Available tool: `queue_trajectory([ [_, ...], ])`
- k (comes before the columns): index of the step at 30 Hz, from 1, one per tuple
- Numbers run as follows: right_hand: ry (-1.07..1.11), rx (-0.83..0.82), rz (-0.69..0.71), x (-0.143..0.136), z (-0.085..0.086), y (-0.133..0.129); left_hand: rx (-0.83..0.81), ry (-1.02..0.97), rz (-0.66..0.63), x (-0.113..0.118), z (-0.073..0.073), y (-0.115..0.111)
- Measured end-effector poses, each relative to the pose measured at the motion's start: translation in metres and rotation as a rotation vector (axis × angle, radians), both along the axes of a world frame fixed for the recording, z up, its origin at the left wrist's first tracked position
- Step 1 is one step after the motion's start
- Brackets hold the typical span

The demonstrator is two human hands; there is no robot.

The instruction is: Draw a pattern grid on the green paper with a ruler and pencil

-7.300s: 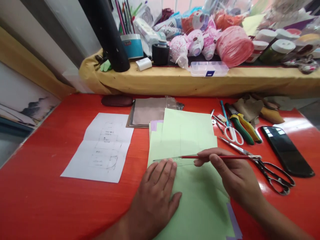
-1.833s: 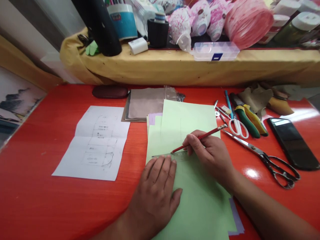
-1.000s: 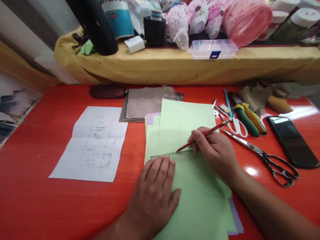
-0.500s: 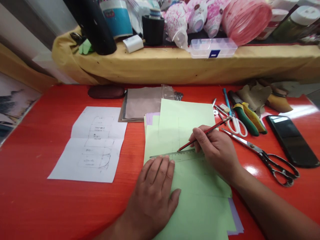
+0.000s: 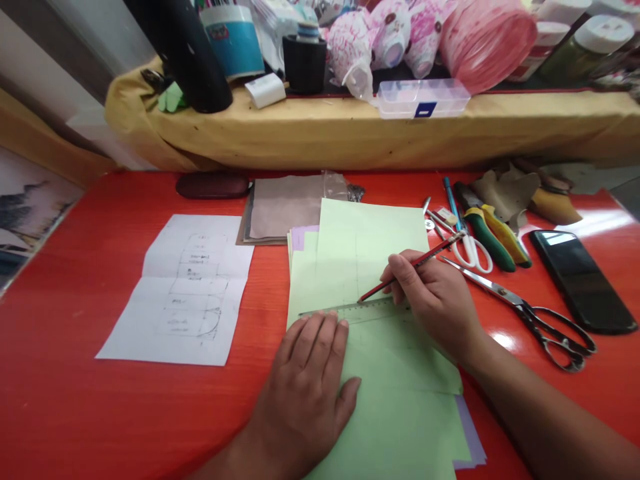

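My left hand (image 5: 310, 383) lies flat, its fingertips on the lower edge of a clear ruler (image 5: 363, 311). Beneath the ruler is pale green paper (image 5: 373, 223) with faint pencil lines, stacked over more green and purple sheets. A red and black pencil (image 5: 415, 265) is pinched in my right hand (image 5: 435, 300), its tip down at the ruler's upper edge. The side of my right hand rests on the paper near the ruler's right end. To the left, a creased white sheet (image 5: 165, 287) bears a hand-drawn outline with writing too small to read.
Right of the paper lie large metal scissors (image 5: 520, 307), white-handled scissors (image 5: 473, 253), green and yellow pliers (image 5: 493, 230) and a black phone (image 5: 583, 280). A dark red case (image 5: 213, 185) and brown sheets (image 5: 287, 207) lie behind. A cloth-covered ledge (image 5: 310, 137) holds jars and a clear plastic box (image 5: 423, 99).
The pencil tip has slid slightly to the right along the ruler's edge. My left hand and the ruler stay in place; the view has shifted a little.
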State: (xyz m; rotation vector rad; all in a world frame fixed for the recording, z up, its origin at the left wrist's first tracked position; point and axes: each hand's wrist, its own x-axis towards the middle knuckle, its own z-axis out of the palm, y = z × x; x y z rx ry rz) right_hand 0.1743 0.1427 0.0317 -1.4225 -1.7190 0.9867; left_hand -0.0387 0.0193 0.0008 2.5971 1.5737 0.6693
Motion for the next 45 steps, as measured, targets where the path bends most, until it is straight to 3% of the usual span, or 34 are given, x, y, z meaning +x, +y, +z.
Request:
queue_trajectory([
  [9, 0.142, 0.072, -0.057, 0.001, 0.004, 0.000, 0.011, 0.004, -0.004, -0.001, 0.002, 0.001],
  [21, 0.267, 0.118, 0.003, -0.005, 0.007, -0.012, 0.046, 0.004, -0.034, -0.003, 0.002, -0.003],
  [28, 0.126, 0.170, 0.243, -0.010, 0.021, -0.040, 0.127, -0.025, -0.034, -0.003, -0.004, -0.007],
  [32, -0.086, 0.365, 0.421, -0.004, 0.021, -0.064, 0.116, -0.085, -0.031, -0.008, 0.001, -0.008],
  [36, -0.156, 0.432, 0.479, -0.007, 0.017, -0.083, -0.078, -0.225, -0.014, -0.017, 0.017, -0.006],
  [40, -0.103, 0.489, 0.513, -0.020, 0.019, -0.095, -0.517, -0.692, -0.045, -0.020, 0.029, -0.004],
  [45, -0.060, 0.543, 0.448, -0.031, 0.023, -0.102, -0.694, -0.974, -0.066, -0.025, 0.033, -0.002],
])
